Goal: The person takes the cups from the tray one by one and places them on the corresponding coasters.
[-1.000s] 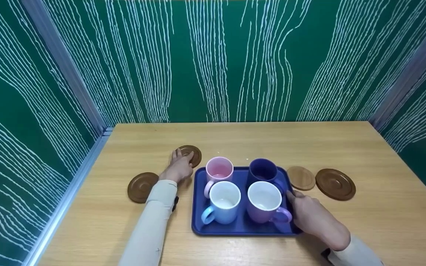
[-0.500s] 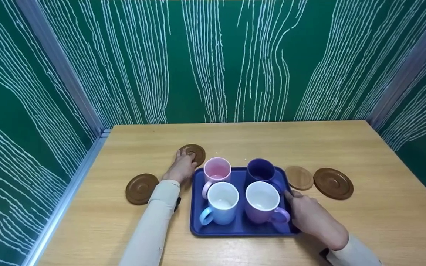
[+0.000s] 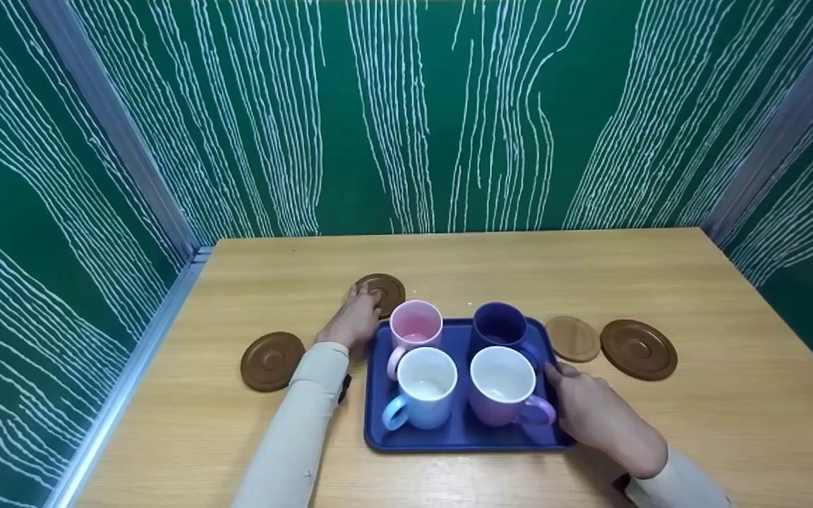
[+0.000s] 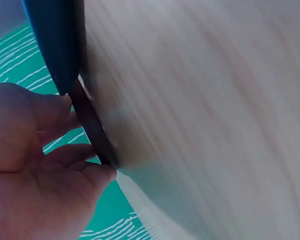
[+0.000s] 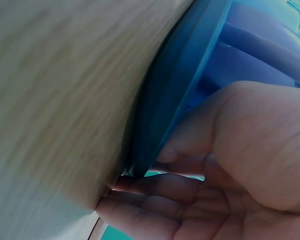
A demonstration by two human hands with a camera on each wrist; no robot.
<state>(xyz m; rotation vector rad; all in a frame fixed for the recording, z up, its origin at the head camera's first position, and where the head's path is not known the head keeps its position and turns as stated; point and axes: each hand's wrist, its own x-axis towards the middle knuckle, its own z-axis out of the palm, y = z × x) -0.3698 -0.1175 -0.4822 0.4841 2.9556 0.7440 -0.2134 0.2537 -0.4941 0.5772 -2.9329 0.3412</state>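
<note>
Four fingers' width left of the blue tray (image 3: 463, 441), my left hand (image 3: 353, 317) holds a round brown wooden saucer (image 3: 391, 291) flat on the table. Its thumb and fingers lie at the saucer's edge, seen edge-on in the left wrist view. My right hand (image 3: 593, 409) grips the tray's right rim; in the right wrist view the thumb is on the tray side (image 5: 182, 85) and fingers reach its lower edge. On the tray stand a pink mug (image 3: 417, 331), a dark blue mug (image 3: 491, 339), a light blue mug (image 3: 429, 409) and a purple mug (image 3: 497, 410), all upright.
A second brown saucer (image 3: 272, 361) lies by the left forearm. Right of the tray lie a lighter wooden coaster (image 3: 572, 339) and another brown saucer (image 3: 638, 349). Green walls with white lines (image 3: 442, 120) enclose the wooden table (image 3: 293, 275).
My left hand has slid the far brown saucer to the right, closer to the tray's back left corner. The right hand, the tray and the mugs keep their places.
</note>
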